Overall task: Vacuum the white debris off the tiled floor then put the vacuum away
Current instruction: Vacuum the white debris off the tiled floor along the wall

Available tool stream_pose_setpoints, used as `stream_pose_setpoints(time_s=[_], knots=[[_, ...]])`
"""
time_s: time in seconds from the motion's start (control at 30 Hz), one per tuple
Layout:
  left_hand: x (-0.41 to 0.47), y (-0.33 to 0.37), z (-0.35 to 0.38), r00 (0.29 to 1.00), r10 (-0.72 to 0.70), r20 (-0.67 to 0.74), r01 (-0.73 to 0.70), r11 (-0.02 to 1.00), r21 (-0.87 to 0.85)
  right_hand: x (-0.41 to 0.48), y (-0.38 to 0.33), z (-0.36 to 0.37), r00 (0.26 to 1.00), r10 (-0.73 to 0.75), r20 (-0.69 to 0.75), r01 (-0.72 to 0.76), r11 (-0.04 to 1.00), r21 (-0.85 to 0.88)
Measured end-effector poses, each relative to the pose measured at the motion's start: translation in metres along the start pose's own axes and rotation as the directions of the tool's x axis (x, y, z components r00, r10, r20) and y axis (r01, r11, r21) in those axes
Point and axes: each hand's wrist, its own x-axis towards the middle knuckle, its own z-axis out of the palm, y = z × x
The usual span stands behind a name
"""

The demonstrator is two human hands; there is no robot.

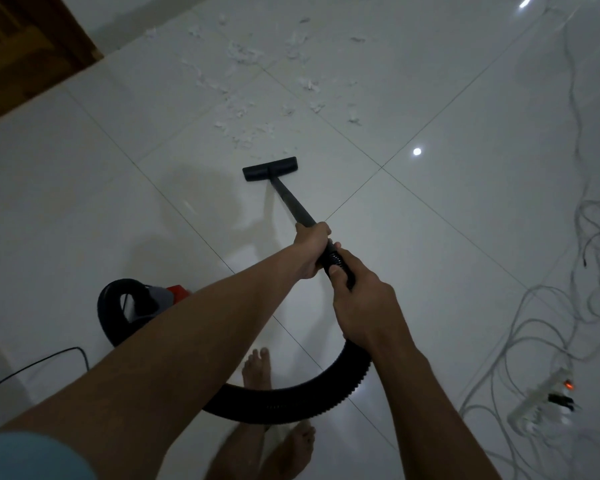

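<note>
On the tiled floor (465,237), the white debris (245,55) is lying scattered just past the black floor nozzle (270,169), which is sitting flat on a tile near the closest scraps. The left hand (312,249) is gripping the wand (291,202), and the right hand (361,299) is wrapping around the hose (291,401) end right behind it. The vacuum body (160,297) is sitting off to the left, and a power strip (541,400) is lying over on the right.
</note>
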Motion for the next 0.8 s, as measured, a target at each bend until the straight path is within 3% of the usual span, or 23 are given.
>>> stream_pose_setpoints(time_s=[0.3, 0.8], knots=[[0.031, 0.039, -0.006, 1.0, 0.005, -0.021, -0.006, 0.999, -0.042, 0.051, -0.027, 0.0, 0.999, -0.003, 0.044, 0.008, 0.993, -0.119], [0.083, 0.117, -0.026, 0.997, 0.024, -0.076, -0.037, 0.984, -0.175, 0.135, -0.08, 0.006, 0.993, -0.084, 0.084, 0.094, 0.989, -0.118]])
